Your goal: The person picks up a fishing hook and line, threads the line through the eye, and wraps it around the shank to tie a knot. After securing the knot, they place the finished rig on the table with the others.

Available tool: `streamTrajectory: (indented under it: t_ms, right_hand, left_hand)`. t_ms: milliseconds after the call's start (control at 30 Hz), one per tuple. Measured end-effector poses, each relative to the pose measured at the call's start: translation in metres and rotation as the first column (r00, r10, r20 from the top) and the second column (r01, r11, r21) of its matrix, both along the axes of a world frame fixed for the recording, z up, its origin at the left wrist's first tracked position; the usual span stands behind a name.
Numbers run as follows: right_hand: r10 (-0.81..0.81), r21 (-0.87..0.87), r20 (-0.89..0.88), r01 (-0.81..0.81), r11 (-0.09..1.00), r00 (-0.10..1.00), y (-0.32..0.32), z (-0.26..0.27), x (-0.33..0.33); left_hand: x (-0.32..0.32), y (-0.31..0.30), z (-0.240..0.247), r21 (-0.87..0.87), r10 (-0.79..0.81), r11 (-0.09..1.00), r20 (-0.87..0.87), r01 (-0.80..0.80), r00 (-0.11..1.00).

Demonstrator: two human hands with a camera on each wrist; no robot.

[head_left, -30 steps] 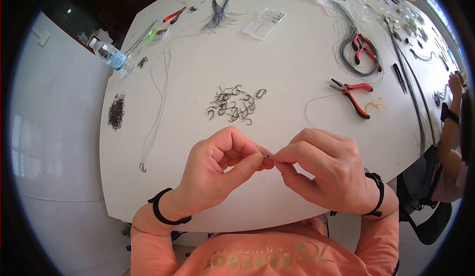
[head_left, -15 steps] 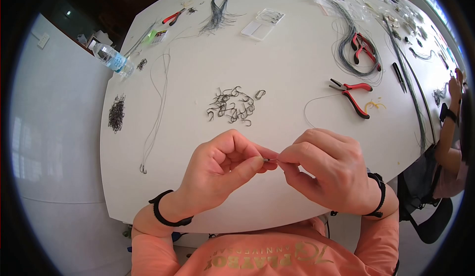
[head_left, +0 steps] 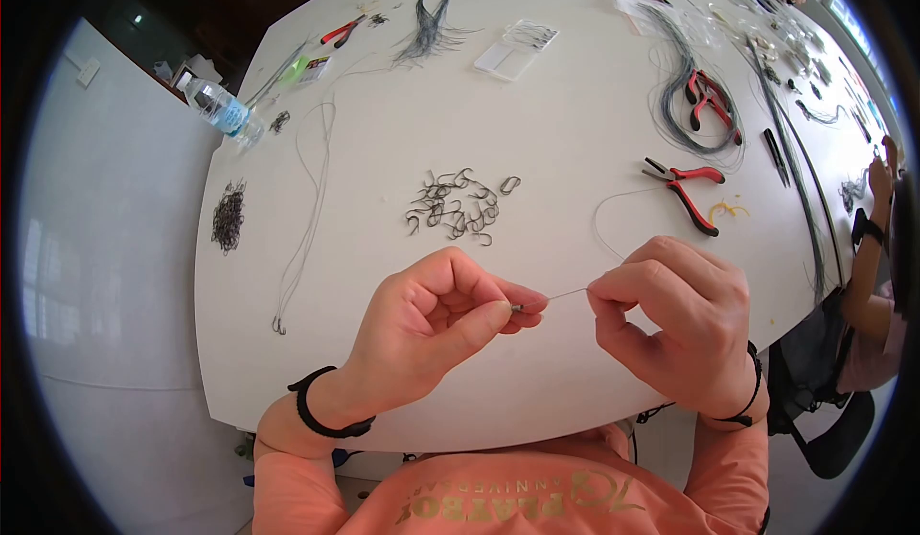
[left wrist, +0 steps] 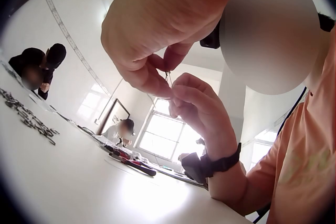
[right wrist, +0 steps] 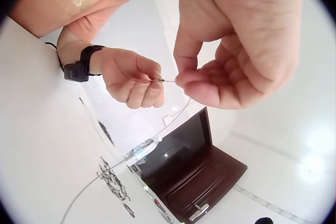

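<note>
In the head view my left hand (head_left: 436, 319) pinches a small dark fish hook (head_left: 517, 308) between thumb and forefinger; most of it is hidden by the fingers. A thin grey fishing line (head_left: 565, 294) runs taut from the hook to my right hand (head_left: 676, 319), whose thumb and forefinger pinch it. Seen from the right wrist, the line (right wrist: 169, 81) spans a short gap between the two hands, and a long loose length trails away below. Both hands are raised over the near part of the table (head_left: 537, 382).
A pile of fish hooks (head_left: 450, 204) lies just beyond the hands. Red-handled pliers (head_left: 695, 195) rest to the right, close to yellow scraps (head_left: 728, 208). Farther left are a dark heap of small pieces (head_left: 228, 217) and a water bottle (head_left: 220, 108). Another person's arm (head_left: 872, 247) shows at right.
My right hand has moved right, away from the left hand, and the stretch of line between them has grown longer. The left hand has kept its pinch nearly in place.
</note>
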State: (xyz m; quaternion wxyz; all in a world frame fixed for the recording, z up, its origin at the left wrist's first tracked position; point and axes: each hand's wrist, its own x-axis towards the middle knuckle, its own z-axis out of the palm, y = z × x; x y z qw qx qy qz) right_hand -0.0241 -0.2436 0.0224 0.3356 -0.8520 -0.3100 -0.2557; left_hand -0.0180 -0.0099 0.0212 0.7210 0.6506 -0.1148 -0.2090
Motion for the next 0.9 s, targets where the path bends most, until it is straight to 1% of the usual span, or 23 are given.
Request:
streamTrajectory:
  t_ms: [67,167,667,900]
  right_hand:
    - [-0.075,-0.002,0.006,0.075,0.997,0.997,-0.002,0.002,-0.001]
    - [-0.114,-0.002,-0.002,0.114,0.994,0.994,-0.004,0.004,-0.001]
    - [-0.157,-0.032,-0.206,0.154,0.988,0.966,-0.016,0.008,-0.003]
    - [-0.184,-0.039,-0.245,0.18,0.983,0.952,-0.017,0.013,-0.008]
  left_hand:
    - [0.0,0.0,0.0,0.004,0.012,1.0,0.007,-0.012,1.0]
    - [0.0,0.001,-0.002,-0.024,0.028,0.999,0.019,-0.028,0.999]
    - [-0.002,0.0,0.002,-0.015,0.04,0.999,0.02,-0.04,0.999]
    - [-0.002,-0.001,0.003,0.012,0.025,1.0,0.009,-0.025,1.0]
